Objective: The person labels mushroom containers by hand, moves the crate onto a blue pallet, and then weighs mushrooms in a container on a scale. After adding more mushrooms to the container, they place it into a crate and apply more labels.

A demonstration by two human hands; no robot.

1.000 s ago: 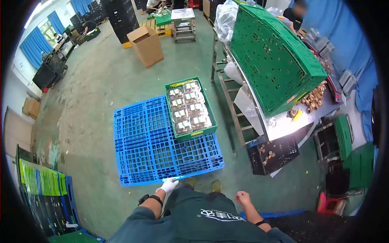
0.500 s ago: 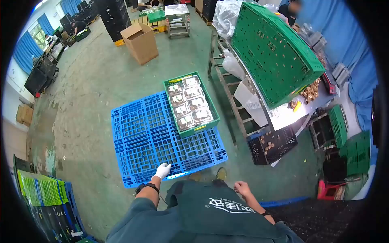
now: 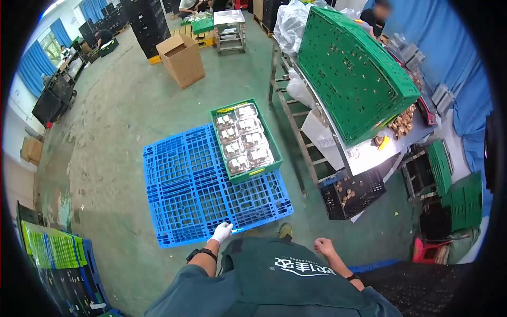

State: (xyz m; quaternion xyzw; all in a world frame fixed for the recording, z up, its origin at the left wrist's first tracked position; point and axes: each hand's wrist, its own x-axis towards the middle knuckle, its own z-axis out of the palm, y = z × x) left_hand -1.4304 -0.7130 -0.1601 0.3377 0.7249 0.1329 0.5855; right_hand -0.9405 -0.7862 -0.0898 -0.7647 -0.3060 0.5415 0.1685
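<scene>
My left hand (image 3: 222, 232), in a white glove, is beside the near edge of a blue plastic pallet (image 3: 196, 174); its fingers look curled and nothing shows in them. My bare right hand (image 3: 324, 246) hangs in front of my body over the floor, fingers loosely curled, with nothing visible in it. A green crate (image 3: 253, 174) stands on the pallet's far right part. Inside it are several clear plastic packs (image 3: 252, 139) with brown contents and white labels, in two rows.
At right stands a metal table (image 3: 364, 161) with a tilted green crate (image 3: 354, 74) and mushrooms (image 3: 403, 122). A black crate (image 3: 355, 193) sits beneath. A cardboard box (image 3: 181, 61) stands ahead, crate stacks (image 3: 53, 245) at lower left. Other people work farther off.
My left hand has shifted right and toward my body along the pallet's near edge. My right hand has moved slightly to the right. The crate still rests on the pallet; the view has shifted slightly.
</scene>
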